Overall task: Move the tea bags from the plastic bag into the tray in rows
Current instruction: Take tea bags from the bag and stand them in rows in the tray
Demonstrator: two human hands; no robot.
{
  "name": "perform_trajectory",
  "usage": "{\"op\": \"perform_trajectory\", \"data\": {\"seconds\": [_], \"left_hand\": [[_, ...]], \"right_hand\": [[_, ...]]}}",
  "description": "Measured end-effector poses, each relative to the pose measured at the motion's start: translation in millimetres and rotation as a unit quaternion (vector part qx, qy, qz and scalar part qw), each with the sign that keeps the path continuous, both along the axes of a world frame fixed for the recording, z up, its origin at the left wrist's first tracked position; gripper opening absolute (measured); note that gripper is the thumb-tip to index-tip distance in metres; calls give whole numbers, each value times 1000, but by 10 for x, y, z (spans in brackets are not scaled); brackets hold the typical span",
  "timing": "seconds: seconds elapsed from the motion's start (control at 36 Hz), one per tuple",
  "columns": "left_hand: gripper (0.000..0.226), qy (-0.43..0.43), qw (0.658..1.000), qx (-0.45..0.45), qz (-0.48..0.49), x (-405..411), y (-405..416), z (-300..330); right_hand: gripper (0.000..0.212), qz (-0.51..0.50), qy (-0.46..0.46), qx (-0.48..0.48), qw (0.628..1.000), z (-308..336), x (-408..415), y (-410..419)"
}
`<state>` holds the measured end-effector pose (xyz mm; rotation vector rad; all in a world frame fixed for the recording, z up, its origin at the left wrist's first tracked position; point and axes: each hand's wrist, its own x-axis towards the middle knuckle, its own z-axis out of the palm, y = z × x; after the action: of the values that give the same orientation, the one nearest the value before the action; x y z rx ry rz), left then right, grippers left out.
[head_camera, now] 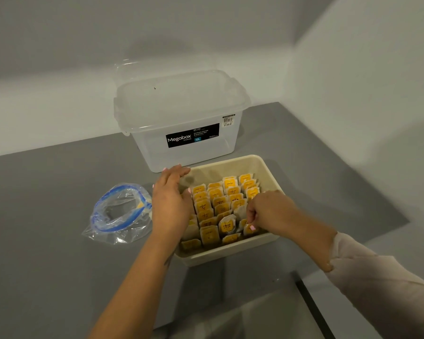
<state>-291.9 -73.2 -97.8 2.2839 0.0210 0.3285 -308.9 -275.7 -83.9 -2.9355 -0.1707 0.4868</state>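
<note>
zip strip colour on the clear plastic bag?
Blue, on the clear plastic bag left of the beige tray; head view.

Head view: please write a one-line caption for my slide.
Both hands, left hand and right hand, arrange yellow tea bags in rows inside the beige tray.

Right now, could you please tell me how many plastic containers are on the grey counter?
3: the clear lidded storage box at the back, the beige rectangular tray in front, the crumpled clear plastic bag left.
</note>
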Motion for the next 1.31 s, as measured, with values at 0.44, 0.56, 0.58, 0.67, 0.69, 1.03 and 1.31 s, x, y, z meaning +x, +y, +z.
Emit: {"op": "perform_trajectory", "data": {"seconds": [0.44,0.56,0.58,0.67,0.69,1.03,1.31], "left_hand": [[42,40,999,2,2,28,-2,-26],[43,40,999,2,-1,34,-3,-31],[44,39,999,1,0,33,-2,-34],[44,38,999,3,-2,24,3,-37],[44,38,999,3,-2,22,3,-35],[40,28,1000,-2,0,26,11,-25],[26,-14,1000,-15,-2,89,187,45]], "right_hand": [[5,7,-17,11,1000,-7,57,10],[6,7,-6,16,1000,-13,56,26],[8,6,-4,17,1000,-16,56,27],[9,9,-5,17,1000,-24,46,20],[11,9,-8,20,1000,-24,44,15],[32,-12,2,42,999,16,46,-24],[34,-37,-18,63,997,125,74,-17]]}}
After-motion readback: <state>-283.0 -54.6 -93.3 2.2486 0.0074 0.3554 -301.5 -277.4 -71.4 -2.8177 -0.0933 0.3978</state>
